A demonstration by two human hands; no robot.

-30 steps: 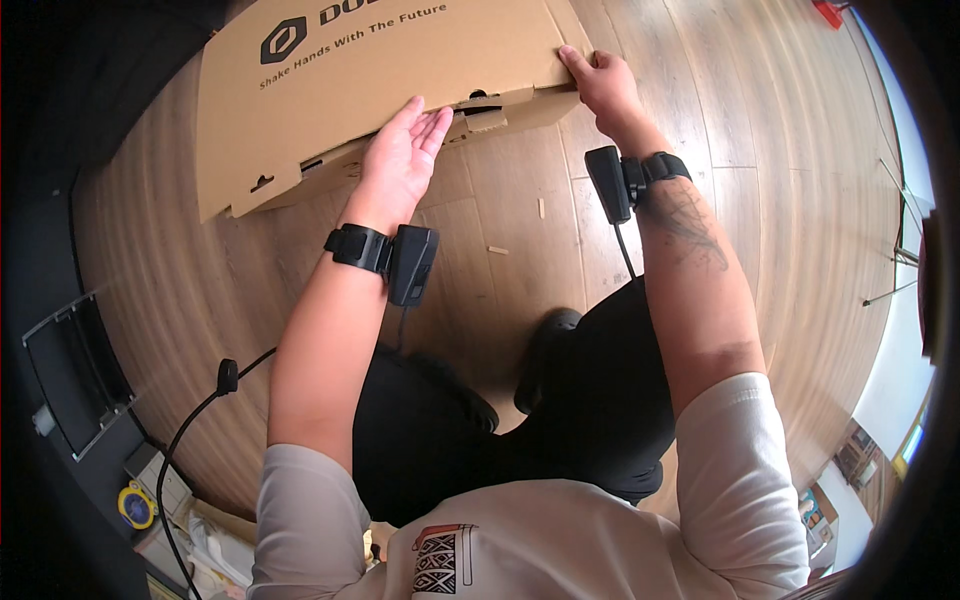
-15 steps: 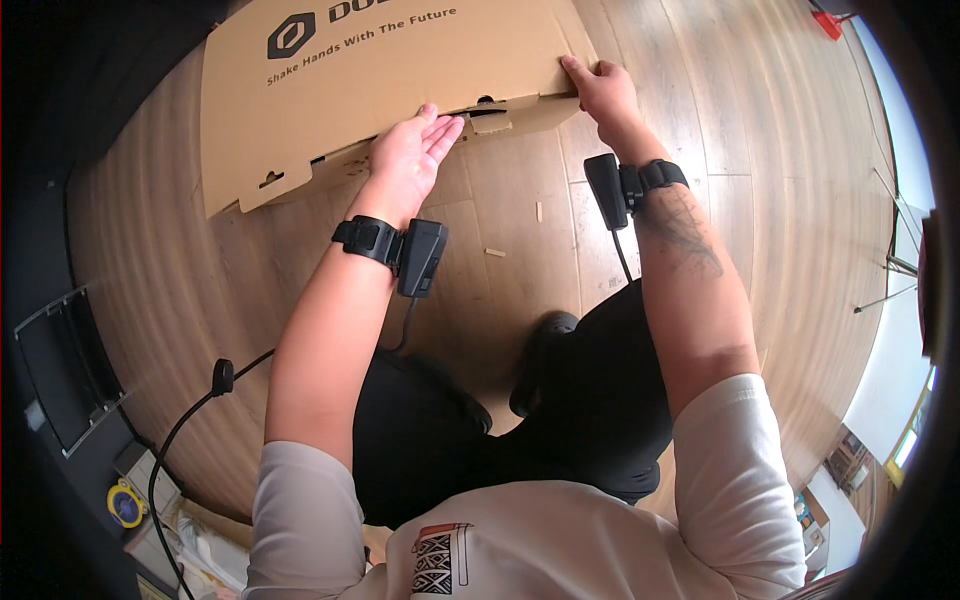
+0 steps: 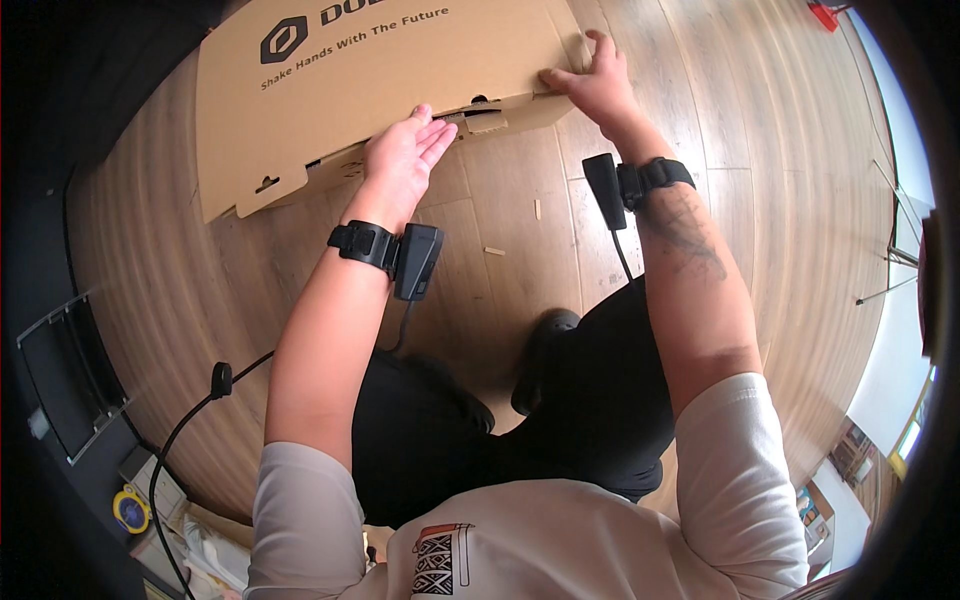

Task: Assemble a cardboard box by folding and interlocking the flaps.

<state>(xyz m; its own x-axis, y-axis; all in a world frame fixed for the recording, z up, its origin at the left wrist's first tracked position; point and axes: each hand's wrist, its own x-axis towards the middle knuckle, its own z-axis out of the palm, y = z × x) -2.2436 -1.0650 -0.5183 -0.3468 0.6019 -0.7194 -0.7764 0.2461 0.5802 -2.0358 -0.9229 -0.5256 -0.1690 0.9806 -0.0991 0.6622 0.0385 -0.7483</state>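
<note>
Lying at upper centre of frame on wooden floor (image 3: 520,250): large flat cardboard box (image 3: 380,90). Right hand (image 3: 600,85) pinches its near corner, fingers closed on edge. Left hand (image 3: 400,160) open, fingertips touching box front edge near tab slot (image 3: 485,122). Better to press evenly with both hands.

The left hand (image 3: 400,160) now lies further right along the near edge of the cardboard box (image 3: 370,90), fingertips by the flap slot. The right hand (image 3: 598,85) sits slightly higher on the box's right corner. The box itself appears shifted slightly left.
</note>
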